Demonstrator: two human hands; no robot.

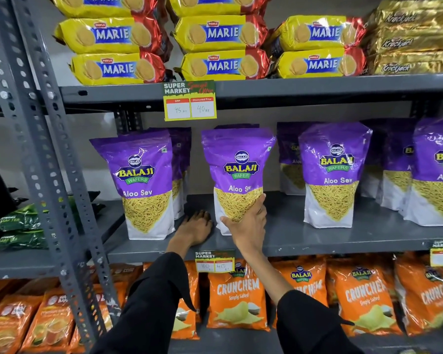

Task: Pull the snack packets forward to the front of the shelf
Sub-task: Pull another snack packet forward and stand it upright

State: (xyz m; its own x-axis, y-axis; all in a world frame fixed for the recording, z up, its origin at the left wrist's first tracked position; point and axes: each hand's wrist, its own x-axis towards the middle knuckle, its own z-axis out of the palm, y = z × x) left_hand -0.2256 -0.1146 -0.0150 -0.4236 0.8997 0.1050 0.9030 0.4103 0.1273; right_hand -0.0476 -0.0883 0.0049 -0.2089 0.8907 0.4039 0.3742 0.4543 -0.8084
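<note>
Purple Aloo Sev packets stand upright on the middle grey shelf [304, 238]. My right hand [248, 226] grips the lower part of the middle packet [238, 162], near the shelf's front. My left hand [196, 228] lies flat on the shelf between that packet and the left packet [143, 180], palm down, holding nothing. Another packet [334, 172] stands to the right, a little further back. More purple packets [289, 159] stand behind them, deeper on the shelf, partly hidden.
Yellow Marie biscuit packs [223, 34] and gold Krackjack packs [414, 42] fill the shelf above. Orange Crunchem bags [237, 295] line the shelf below. A price tag [189, 100] hangs from the upper shelf's edge. A perforated grey upright [44, 149] stands at left.
</note>
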